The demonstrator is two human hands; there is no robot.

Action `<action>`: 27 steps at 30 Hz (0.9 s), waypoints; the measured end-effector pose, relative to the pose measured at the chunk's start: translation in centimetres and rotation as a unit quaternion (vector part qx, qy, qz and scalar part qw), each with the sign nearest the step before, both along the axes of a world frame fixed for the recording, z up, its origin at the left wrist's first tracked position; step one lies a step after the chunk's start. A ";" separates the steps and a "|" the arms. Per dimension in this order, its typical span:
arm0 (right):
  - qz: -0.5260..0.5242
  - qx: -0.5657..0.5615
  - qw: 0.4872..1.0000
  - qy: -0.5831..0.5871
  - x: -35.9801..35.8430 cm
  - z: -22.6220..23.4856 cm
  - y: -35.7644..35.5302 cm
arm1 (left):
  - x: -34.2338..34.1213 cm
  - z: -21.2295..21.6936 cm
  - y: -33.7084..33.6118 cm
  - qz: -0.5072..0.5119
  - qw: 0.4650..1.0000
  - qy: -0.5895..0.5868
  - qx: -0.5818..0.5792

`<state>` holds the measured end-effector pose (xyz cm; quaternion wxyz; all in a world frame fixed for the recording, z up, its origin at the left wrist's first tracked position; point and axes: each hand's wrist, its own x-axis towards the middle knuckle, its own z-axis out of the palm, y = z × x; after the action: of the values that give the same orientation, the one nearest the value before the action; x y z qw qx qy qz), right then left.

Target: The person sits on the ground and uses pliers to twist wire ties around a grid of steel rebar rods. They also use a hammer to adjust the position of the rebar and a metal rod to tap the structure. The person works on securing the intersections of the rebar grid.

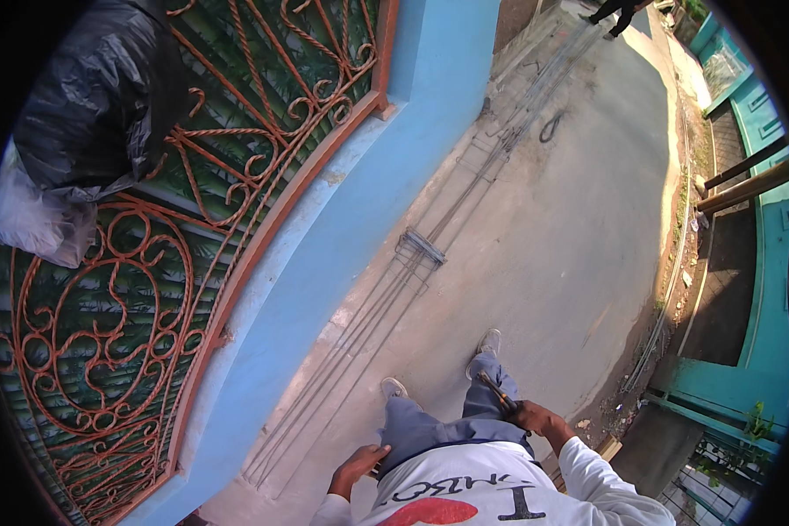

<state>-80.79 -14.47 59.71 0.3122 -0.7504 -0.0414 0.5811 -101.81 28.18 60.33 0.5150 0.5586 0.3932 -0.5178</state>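
At lower ctr, R hand (535, 419): gripping metal tool (498, 392), pliers-like.
L hand (358, 463): by hip, can't tell if open.
Rebar (423, 249): up-left of nearer L hand, axis lower-L to upper-R.

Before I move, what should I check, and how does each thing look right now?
1. Tool gripped: ok, in the right hand.
2. Left hand free: cannot tell; its palm side is hidden.
3. Shoes off the steel frame: ok, it lies to their left.
4. Dark loop off the road: not ok, it lies farther ahead.
5. Other person watching: cannot tell, cut off by the picture's edge.
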 end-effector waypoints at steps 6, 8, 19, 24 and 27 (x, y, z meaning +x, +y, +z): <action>-0.074 0.003 0.997 0.001 8.8 0.9 -6.4 | 11.1 1.3 -8.9 -0.096 0.991 -0.022 0.092; -0.074 -0.005 0.997 0.020 11.1 1.8 -7.2 | 13.1 0.7 -10.3 -0.140 0.971 -0.141 0.133; -0.022 -0.037 0.999 -0.027 20.4 -3.6 -14.2 | 34.7 0.3 -15.9 -0.131 0.967 -0.209 0.057; -0.083 -0.132 0.983 -0.102 26.9 -2.4 -13.2 | 44.3 -0.9 -14.5 -0.258 0.937 -0.235 0.022; -0.192 -0.129 0.971 -0.060 30.8 -1.8 -13.8 | 49.8 0.8 -13.7 -0.278 0.943 -0.180 -0.021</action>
<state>-49.95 -28.28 57.90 0.3152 -0.8117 0.1606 0.4648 -52.00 14.47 61.16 0.4239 0.7191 0.1118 -0.5391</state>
